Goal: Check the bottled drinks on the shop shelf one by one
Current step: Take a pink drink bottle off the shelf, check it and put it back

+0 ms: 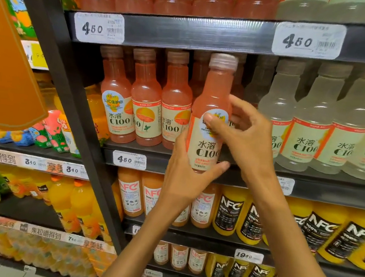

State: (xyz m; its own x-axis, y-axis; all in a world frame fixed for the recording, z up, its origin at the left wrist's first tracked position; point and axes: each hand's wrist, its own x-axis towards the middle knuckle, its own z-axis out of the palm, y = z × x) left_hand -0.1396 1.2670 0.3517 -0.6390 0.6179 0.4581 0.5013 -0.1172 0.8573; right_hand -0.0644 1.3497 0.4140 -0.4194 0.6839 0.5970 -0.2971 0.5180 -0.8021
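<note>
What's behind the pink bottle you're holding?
Behind the pink bottle there's a dark gap in the shelf row, with more pink bottles standing further back. The left hand, right hand and the bottle itself cover the rest.

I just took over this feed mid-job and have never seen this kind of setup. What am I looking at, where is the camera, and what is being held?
There is no machine here: these are a person's two bare hands. The single picture comes from a camera worn on the person's head, looking forward and down at a shop shelf. The left hand has a grip on the lower part of a pink C100 bottle, lifted in front of its row. The right hand pinches the bottle's label area with thumb and fingers. More pink bottles stand to the left, pale ones to the right, and NFC juice bottles sit on the shelf below. A price tag reads 4.50.
</note>
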